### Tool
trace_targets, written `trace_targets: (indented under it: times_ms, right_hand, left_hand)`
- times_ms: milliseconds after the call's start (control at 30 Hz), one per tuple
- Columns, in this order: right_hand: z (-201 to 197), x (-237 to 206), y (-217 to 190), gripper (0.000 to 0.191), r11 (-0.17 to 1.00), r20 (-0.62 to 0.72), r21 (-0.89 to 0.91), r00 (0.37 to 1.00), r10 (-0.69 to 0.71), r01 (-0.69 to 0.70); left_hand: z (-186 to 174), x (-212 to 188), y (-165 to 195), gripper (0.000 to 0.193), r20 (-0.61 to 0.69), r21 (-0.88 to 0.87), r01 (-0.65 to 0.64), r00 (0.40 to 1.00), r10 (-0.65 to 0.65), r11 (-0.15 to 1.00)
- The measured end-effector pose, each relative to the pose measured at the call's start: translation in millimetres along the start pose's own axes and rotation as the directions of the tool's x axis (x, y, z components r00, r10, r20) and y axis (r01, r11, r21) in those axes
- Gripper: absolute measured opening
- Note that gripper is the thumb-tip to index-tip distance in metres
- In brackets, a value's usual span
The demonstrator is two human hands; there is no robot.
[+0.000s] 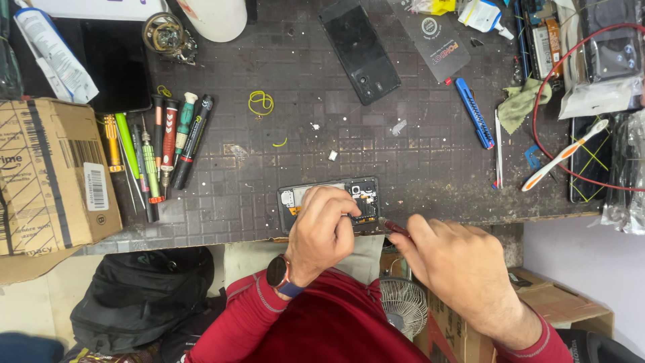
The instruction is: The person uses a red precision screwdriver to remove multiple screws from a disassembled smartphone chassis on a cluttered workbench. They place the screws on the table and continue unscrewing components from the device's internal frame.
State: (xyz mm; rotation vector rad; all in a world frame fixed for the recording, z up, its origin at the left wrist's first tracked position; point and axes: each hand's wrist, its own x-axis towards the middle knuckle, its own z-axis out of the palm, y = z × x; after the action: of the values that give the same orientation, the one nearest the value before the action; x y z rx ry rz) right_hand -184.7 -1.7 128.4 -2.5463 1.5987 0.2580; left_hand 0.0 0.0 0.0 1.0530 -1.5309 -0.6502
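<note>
Head camera looks down at a dark bench (416, 168) with a square pattern. An opened phone (316, 196) lies at the near edge of the bench, with its inside parts showing. The left hand (324, 232) rests on top of the phone, its fingers curled down and pressing it flat. The right hand (457, 265) is closed around a thin tool with a red handle (393, 226), and the tip points at the right end of the phone. A row of screwdrivers (161, 148) lies on the left, next to a cardboard box (47, 175). Another black phone (359, 50) lies face down farther back. A blue cutter (474, 113) and a white and orange toothbrush (564, 154) lie on the right.
</note>
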Motion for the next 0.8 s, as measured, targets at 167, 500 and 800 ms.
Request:
trace_targets:
  times_ms: [167,500,800]
  right_hand:
    - [8,-5,4,0.023,0.971,0.008,0.24,1.0,-0.009,0.007]
    - [2,3,9,0.036,0.999,-0.032,0.04,0.999,0.037,-0.036]
    - [8,2,4,0.026,0.984,-0.053,0.177,0.998,0.022,-0.013]
  left_hand:
    - [-2,-4,4,0.024,0.006,0.013,0.005,1.0,-0.006,1.0]
    - [4,4,3,0.023,0.007,-0.005,-0.003,1.0,0.003,1.0]
    - [-2,3,4,0.023,0.002,0.008,0.009,1.0,-0.009,1.0]
